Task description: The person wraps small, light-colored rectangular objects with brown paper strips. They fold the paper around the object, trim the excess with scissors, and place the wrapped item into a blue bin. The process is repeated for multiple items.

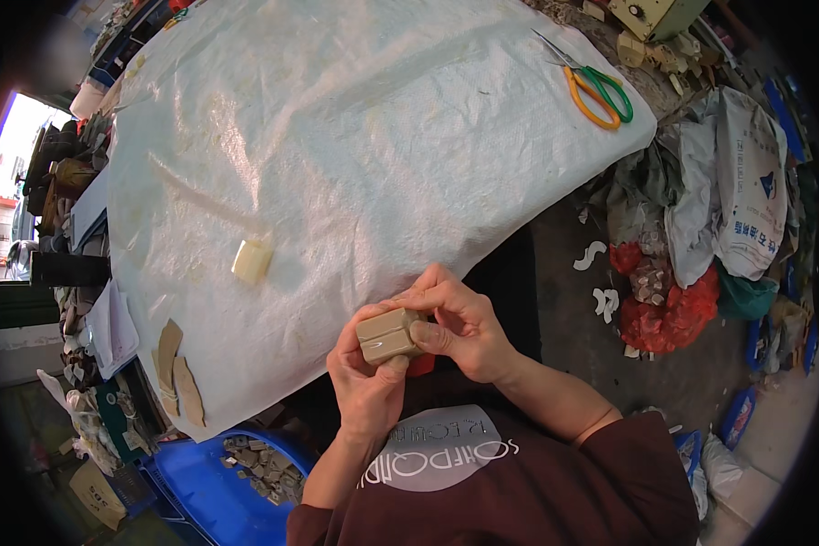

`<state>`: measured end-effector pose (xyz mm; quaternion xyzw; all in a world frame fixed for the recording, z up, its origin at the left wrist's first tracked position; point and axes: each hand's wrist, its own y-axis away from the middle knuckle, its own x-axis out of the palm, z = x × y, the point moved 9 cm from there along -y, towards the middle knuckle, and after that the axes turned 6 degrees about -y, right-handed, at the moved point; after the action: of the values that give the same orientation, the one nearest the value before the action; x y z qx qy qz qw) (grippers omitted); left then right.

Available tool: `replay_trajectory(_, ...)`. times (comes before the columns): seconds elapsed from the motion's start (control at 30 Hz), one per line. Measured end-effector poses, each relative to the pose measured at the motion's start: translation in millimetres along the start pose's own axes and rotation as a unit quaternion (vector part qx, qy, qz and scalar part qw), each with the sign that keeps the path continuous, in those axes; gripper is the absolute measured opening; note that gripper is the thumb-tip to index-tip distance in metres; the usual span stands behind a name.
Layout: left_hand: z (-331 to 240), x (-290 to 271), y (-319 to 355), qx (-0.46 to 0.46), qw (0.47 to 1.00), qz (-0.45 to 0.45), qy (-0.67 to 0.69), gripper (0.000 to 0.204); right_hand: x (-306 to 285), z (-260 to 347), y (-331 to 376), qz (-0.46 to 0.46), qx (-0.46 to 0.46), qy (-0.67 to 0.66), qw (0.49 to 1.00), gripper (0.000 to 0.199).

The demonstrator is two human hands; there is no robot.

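**Two hands gripping a tan block at the near edge of a covered bench**

Head view, looking down. The left hand [369, 382] and the right hand [464, 328] meet just off the near edge of the bench [355, 136], which is draped in a white woven plastic sheet. Between them sits a tan block [387, 335], seemingly two flat pieces stacked, with a seam along its visible side. The fingers [393, 362] of the left hand are clamped on the block from below, thumb up against its near face; the fingers of the right hand are curled together over its right end, thumb pressed on the side. The block is held in the air above the person's lap, clear of the sheet.

On the sheet, well apart from the hands, lies a small pale-yellow block [251, 260]. Near the far right corner rest scissors [594, 86], one pair with orange handles and one with green, lying together. At the left near edge of the bench lie flat tan sole-shaped cut-outs [180, 378]. Below them stands a blue bin [205, 500] holding small grey-brown offcuts. On the floor to the right are a red mesh bag [669, 314] of similar pieces and a white printed sack [751, 182]
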<state>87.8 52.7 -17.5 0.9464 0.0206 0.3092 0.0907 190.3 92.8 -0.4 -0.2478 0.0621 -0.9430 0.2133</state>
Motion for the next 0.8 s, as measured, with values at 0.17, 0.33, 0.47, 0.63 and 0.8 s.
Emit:
replay_trajectory(0.17, -6, 9, -6, 0.029, 0.996, 0.062, 0.064, 0.062, -4, -9, -2, 0.031, 0.019, -0.021, 0.999, 0.045)
replay_trajectory(0.33, -13, 16, -9, 0.011, 0.976, 0.199, -0.087, 0.081, 8, 3, -9, 0.168, 0.03, 0.136, 0.976, 0.063)
replay_trajectory(0.47, -28, 21, -6, 0.031, 0.973, 0.153, -0.17, 0.089, 21, 1, -8, 0.15, 0.086, -0.02, 0.985, 0.045)
replay_trajectory(0.63, -42, 32, -3, 0.199, 0.872, 0.189, -0.405, 0.061, 20, 2, -1, 0.128, 0.059, 0.081, 0.987, 0.04)
replay_trajectory(0.8, -35, 35, -1, 0.2, 0.882, 0.169, -0.392, 0.061, 28, 0, 3, 0.055, 0.072, -0.027, 0.995, 0.033)
